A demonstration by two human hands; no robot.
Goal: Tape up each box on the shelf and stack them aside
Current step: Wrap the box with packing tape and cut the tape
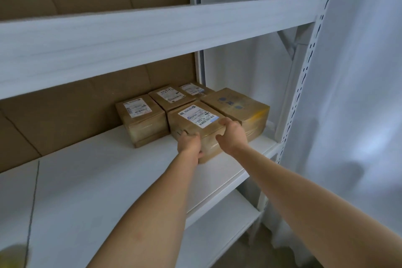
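Head view: front box (195, 126) sits on the shelf (108, 180), touching its neighbours. Left hand (188, 143) and right hand (232, 135) grip its near corners, fingers clamped (both equally near); judged ready to pull toward the person.

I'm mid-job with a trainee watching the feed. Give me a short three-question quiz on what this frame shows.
1. True or false: both hands grip the same box.
2. How many boxes are visible on the white shelf board? A) three B) five C) seven
3. Fill in: the box to the right of the gripped one has no white label; its top bears faded ____ printed marks.

Key
1. True: the left hand and the right hand curl their fingers over the near edge of the front box.
2. B: the front box, the left box, two labelled boxes behind, and the right box.
3. blue
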